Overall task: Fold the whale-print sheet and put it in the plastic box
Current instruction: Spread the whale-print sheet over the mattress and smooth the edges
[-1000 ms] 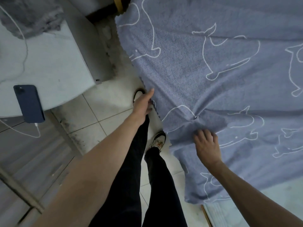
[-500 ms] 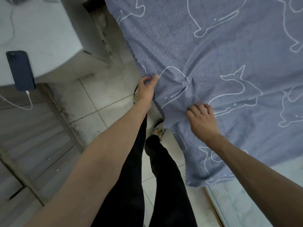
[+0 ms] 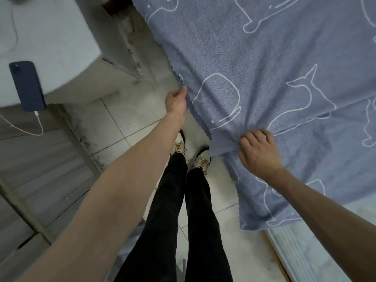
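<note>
Pinching the scalloped edge of the blue whale-print fleece sheet (image 3: 264,68), your left hand (image 3: 175,100) needs tension against your right hand (image 3: 257,151), fingers bunching cloth.

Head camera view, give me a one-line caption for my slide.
Both hands gather the whale-print sheet: left hand pinches its scalloped edge, right hand grips a bunched fold.

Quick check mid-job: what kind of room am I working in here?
Probably a bedroom at home: a blue-grey whale-print sheet spread over what looks like a bed, a dark blue phone charging on a pale bedside cabinet, and a white tiled floor.
</note>
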{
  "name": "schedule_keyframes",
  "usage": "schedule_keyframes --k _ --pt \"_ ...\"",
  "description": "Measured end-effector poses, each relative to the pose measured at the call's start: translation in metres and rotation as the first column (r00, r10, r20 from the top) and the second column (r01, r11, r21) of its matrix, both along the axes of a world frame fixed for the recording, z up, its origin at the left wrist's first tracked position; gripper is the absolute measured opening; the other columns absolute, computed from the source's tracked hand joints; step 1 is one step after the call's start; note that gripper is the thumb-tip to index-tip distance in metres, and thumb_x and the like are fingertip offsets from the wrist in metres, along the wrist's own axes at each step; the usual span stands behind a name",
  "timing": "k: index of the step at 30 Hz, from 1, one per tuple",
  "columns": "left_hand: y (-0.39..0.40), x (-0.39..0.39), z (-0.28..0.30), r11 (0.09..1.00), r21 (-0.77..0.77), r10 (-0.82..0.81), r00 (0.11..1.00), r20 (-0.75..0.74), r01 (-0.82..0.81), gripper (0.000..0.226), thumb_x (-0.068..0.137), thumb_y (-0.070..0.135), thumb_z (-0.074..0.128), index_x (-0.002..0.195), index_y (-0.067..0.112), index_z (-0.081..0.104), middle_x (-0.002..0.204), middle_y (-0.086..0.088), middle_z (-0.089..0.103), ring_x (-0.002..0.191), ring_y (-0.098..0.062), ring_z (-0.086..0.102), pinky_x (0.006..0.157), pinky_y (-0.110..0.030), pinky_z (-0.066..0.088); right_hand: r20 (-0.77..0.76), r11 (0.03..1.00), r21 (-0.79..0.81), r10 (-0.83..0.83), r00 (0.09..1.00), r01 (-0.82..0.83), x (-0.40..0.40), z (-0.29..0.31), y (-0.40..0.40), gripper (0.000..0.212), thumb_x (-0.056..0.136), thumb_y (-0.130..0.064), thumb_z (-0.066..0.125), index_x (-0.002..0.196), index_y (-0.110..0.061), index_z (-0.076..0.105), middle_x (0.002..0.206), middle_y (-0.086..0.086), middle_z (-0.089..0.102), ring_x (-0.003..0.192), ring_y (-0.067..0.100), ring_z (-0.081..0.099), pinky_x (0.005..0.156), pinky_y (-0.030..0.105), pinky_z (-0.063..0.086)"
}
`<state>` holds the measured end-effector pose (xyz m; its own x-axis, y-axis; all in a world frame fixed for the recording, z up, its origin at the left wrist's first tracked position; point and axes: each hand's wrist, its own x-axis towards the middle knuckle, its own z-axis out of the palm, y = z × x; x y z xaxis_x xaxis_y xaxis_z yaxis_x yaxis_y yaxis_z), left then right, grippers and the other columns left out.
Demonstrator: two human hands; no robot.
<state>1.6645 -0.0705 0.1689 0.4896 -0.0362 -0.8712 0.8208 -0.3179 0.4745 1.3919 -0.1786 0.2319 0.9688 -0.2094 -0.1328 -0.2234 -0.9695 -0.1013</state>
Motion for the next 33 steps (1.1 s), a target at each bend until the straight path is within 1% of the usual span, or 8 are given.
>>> schedule_keyframes --k 3,7,11,15,18,22,27,33 --pt "0.009 -0.006 0.003 1.0 -0.028 0.007 1.0 0.008 -0.006 0.02 0.104 0.031 0.057 0.109 0.012 0.055 0.116 -0.011 0.069 0.101 -0.022 0.067 0.096 -0.041 0.058 0.004 0.998 0.005 -0.066 0.998 0.066 0.003 0.004 0.006 0.017 0.095 -0.021 0.049 0.09 -0.009 0.06 0.093 0.009 0.061 0.091 0.033 0.054 0.101 0.048 0.039" --pt "0.009 -0.015 0.002 0.988 -0.084 -0.133 0.99 -0.041 0.129 0.042 0.1 0.044 0.062 0.126 0.011 0.059 0.116 -0.003 0.071 0.106 -0.019 0.068 0.09 -0.035 0.057 -0.017 0.996 0.004 -0.09 0.996 0.09 0.007 -0.001 0.007 0.018 0.094 -0.02 0.049 0.092 -0.007 0.062 0.095 0.009 0.063 0.094 0.033 0.057 0.099 0.048 0.039" --pt "0.0 -0.016 -0.001 0.986 -0.122 -0.126 0.987 -0.096 0.114 0.04 0.09 0.045 0.075 0.113 0.012 0.071 0.115 -0.006 0.075 0.106 -0.021 0.071 0.096 -0.038 0.058 -0.071 0.994 0.004 -0.112 0.991 0.112 0.013 -0.007 0.009 0.017 0.092 -0.02 0.051 0.092 -0.007 0.062 0.092 0.009 0.063 0.092 0.033 0.056 0.097 0.047 0.039" --pt "-0.001 -0.014 -0.003 0.991 -0.111 -0.084 0.986 -0.147 0.068 0.028 0.085 0.039 0.082 0.093 0.015 0.07 0.101 -0.002 0.078 0.09 -0.015 0.073 0.079 -0.031 0.06 -0.116 0.986 0.012 -0.165 0.98 0.167 0.023 -0.005 0.014 0.009 0.089 -0.017 0.058 0.088 -0.008 0.061 0.088 0.008 0.06 0.091 0.033 0.055 0.099 0.048 0.038" --pt "0.003 -0.013 0.004 0.99 -0.134 -0.07 0.977 -0.202 0.043 0.033 0.088 0.038 0.08 0.108 0.013 0.073 0.095 0.003 0.079 0.082 -0.009 0.074 0.067 -0.026 0.055 -0.141 0.974 0.009 -0.222 0.965 0.225 0.028 -0.001 0.016 0.009 0.09 -0.016 0.058 0.087 -0.008 0.06 0.087 0.008 0.059 0.091 0.033 0.054 0.1 0.048 0.038" --pt "0.01 -0.017 0.006 0.988 -0.154 -0.006 0.972 -0.234 -0.031 0.026 0.097 0.035 0.067 0.117 0.019 0.072 0.094 0.007 0.079 0.084 -0.008 0.075 0.073 -0.03 0.058 -0.165 0.971 0.011 -0.232 0.959 0.237 0.032 0.002 0.017 0.009 0.089 -0.016 0.06 0.086 -0.008 0.061 0.087 0.008 0.059 0.091 0.033 0.054 0.101 0.048 0.037" --pt "0.009 -0.026 0.006 0.978 -0.2 -0.113 0.964 -0.241 0.065 0.022 0.096 0.045 0.067 0.101 0.024 0.072 0.087 0.012 0.079 0.073 -0.002 0.075 0.053 -0.019 0.055 -0.2 0.988 0.006 -0.152 0.968 0.156 0.034 -0.001 0.014 0.007 0.087 -0.017 0.061 0.088 -0.01 0.061 0.089 0.007 0.061 0.093 0.031 0.054 0.101 0.047 0.036" --pt "0.006 -0.026 -0.001 0.986 -0.169 -0.034 0.977 -0.213 -0.003 0.032 0.087 0.039 0.081 0.104 0.017 0.065 0.1 0.003 0.079 0.086 -0.013 0.075 0.082 -0.038 0.062 -0.298 0.993 0.01 -0.106 0.949 0.114 0.04 -0.006 0.017 0.016 0.086 -0.019 0.053 0.095 -0.009 0.062 0.098 0.008 0.061 0.098 0.035 0.055 0.103 0.052 0.037"
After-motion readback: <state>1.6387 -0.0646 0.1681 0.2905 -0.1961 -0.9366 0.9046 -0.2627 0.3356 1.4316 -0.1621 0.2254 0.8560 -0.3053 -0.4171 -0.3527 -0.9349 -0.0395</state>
